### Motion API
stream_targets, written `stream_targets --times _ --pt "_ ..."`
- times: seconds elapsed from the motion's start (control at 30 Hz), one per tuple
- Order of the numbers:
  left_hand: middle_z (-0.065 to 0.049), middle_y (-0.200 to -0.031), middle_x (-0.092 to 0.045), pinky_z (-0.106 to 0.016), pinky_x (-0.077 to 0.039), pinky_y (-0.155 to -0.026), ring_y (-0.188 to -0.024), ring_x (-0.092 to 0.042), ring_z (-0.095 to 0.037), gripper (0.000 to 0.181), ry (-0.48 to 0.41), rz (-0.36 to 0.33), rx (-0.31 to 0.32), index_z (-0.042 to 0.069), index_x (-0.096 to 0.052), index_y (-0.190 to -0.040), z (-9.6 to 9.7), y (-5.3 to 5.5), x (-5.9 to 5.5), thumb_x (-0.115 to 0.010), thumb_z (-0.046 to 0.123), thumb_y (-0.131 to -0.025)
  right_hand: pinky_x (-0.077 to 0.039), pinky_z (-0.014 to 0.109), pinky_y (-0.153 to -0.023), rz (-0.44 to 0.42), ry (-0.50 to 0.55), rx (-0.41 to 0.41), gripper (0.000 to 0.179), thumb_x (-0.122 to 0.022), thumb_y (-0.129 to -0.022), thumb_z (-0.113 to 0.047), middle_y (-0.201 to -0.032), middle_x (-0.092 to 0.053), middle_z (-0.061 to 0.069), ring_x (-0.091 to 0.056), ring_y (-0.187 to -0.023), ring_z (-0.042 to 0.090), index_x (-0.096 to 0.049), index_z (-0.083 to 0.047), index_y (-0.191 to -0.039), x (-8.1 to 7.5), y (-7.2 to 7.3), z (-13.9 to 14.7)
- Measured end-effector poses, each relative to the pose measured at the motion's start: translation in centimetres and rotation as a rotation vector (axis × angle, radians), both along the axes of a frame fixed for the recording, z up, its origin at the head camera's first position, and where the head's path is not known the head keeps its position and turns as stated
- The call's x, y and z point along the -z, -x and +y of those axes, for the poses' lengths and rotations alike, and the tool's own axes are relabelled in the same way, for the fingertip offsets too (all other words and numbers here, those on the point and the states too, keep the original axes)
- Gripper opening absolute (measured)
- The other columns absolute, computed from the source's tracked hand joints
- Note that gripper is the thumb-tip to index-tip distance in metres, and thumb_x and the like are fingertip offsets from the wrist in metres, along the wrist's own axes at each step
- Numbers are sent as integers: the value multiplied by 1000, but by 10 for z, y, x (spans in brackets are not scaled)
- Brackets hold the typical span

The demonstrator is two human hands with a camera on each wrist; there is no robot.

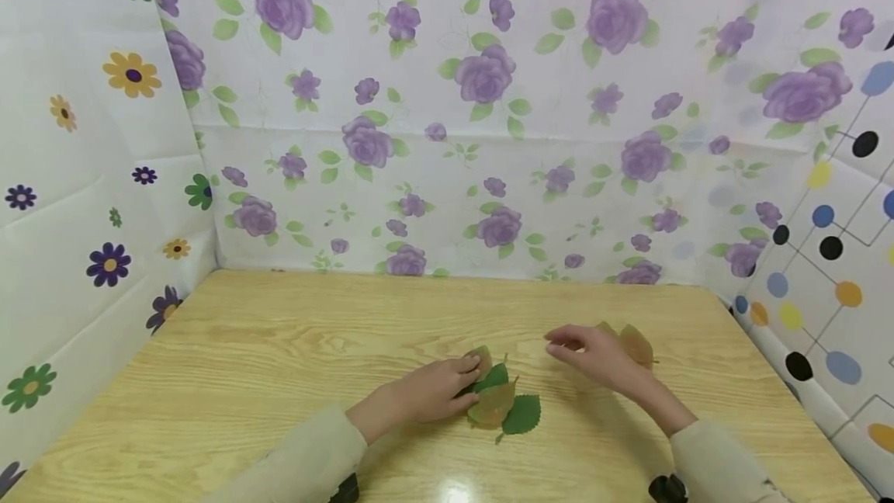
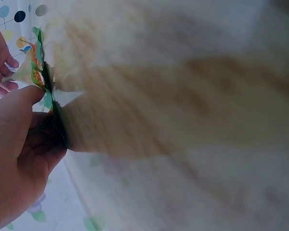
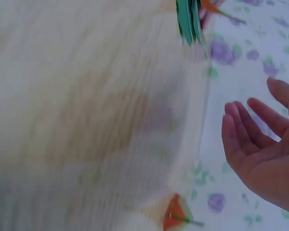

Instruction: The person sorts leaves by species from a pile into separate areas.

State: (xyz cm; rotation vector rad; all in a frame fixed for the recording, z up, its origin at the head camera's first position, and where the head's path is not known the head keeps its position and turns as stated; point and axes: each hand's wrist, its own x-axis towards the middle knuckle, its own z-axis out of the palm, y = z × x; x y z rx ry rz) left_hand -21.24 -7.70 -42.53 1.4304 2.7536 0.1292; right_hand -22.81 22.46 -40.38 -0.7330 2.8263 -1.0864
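From where I stand: 2 hands over a wood-grain bench (image 1: 293, 340). Left hand (image 1: 434, 390) grips a leaf bunch (image 1: 497, 407) between thumb and fingers; at least 4 leaves, green and brownish, fanned out to the right of those fingertips, stems poking out. Right hand (image 1: 597, 353) holds nothing, fingers loosely bent, thumb and index just apart, well clear of the bunch. Just beside that hand, on its outer side: a brownish leaf (image 1: 637, 346), plus a greenish one (image 1: 607, 327), partly hidden. Beyond both hands, a purple-flowered cloth (image 1: 433, 200) hangs.
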Motion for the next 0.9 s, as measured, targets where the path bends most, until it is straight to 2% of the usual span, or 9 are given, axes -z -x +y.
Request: stream_targets --times 0.1,0.2,0.33,0.43,0.73,0.9 --pt "-23 -145 -40 -29 -39 -103 -132 -42 -29 47 6 25 10 -5 -48 -137 0 0 0 -49 27 -103 -52 33 -76 -72 19 -97 43 -59 -97 -35 -105 -67 1 -62 -94 19 -63 0 -122 2 -7 -14" --pt "-22 -145 -40 -29 -38 -104 -133 -41 -28 47 12 29 8 -5 -48 -137 1 0 0 -48 28 -103 -52 31 -75 -183 59 -155 45 -62 -95 -35 -103 -67 1 -62 -92 18 -63 0 -123 5 -13 -26" --pt "-21 -146 -39 -29 -37 -105 -134 -39 -27 48 20 22 -3 -4 -47 -138 1 1 2 -48 29 -103 -56 32 -71 -336 154 -158 44 -65 -94 -28 -98 -67 5 -65 -85 19 -61 5 -121 10 -19 -40" --pt "-21 -146 -39 -30 -37 -105 -134 -39 -27 48 14 28 2 -5 -47 -138 0 1 3 -49 29 -103 -57 33 -67 -411 229 -137 41 -66 -93 -22 -92 -67 8 -67 -79 23 -61 9 -119 15 -22 -49" --pt "-23 -144 -40 -29 -39 -103 -132 -42 -28 48 -7 63 15 -7 -47 -136 -2 -1 5 -52 27 -102 -58 34 -60 -432 282 -137 20 -64 -93 -13 -83 -69 8 -69 -73 23 -67 5 -102 26 -25 -67" --pt "-22 -144 -41 -29 -39 -103 -133 -42 -28 48 -1 68 9 -7 -47 -136 -2 -1 5 -52 26 -102 -58 34 -61 -435 313 -83 19 -61 -93 -4 -84 -67 9 -68 -74 23 -65 8 -106 24 -26 -74"
